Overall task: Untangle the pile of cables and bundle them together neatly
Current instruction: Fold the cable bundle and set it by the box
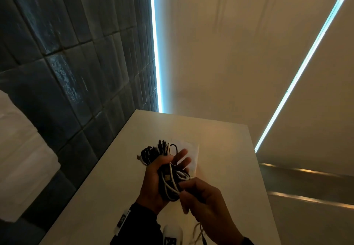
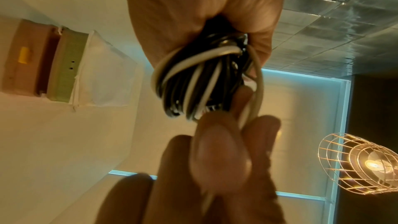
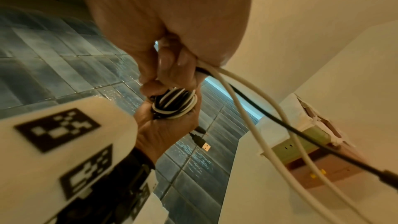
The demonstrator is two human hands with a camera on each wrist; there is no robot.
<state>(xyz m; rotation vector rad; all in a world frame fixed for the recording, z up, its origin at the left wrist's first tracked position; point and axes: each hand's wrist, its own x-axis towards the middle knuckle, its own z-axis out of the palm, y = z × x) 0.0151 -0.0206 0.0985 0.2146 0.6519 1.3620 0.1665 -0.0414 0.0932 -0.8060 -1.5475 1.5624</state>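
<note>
A coiled bundle of black and white cables [image 1: 168, 175] is held above the white table [image 1: 226, 149]. My left hand [image 1: 173, 158] grips it around the middle, thumb on top and two fingers stretched out behind. My right hand [image 1: 182, 189] pinches strands at the bundle's near end. In the right wrist view, a white cable [image 3: 258, 125] and a black cable [image 3: 301, 134] trail loose from the right hand [image 3: 168, 67] toward the lower right. A black USB plug [image 3: 204, 145] dangles below the left hand [image 3: 163, 125]. In the left wrist view the bundle [image 2: 193, 77] sits in the left palm.
A white sheet [image 1: 192, 153] lies on the table behind the bundle. A dark tiled wall [image 1: 67, 72] borders the table's left side. Loose cable ends [image 1: 199, 231] hang near the table's front edge. A wire-cage lamp [image 2: 366, 164] and stacked boxes [image 2: 43, 60] appear in the left wrist view.
</note>
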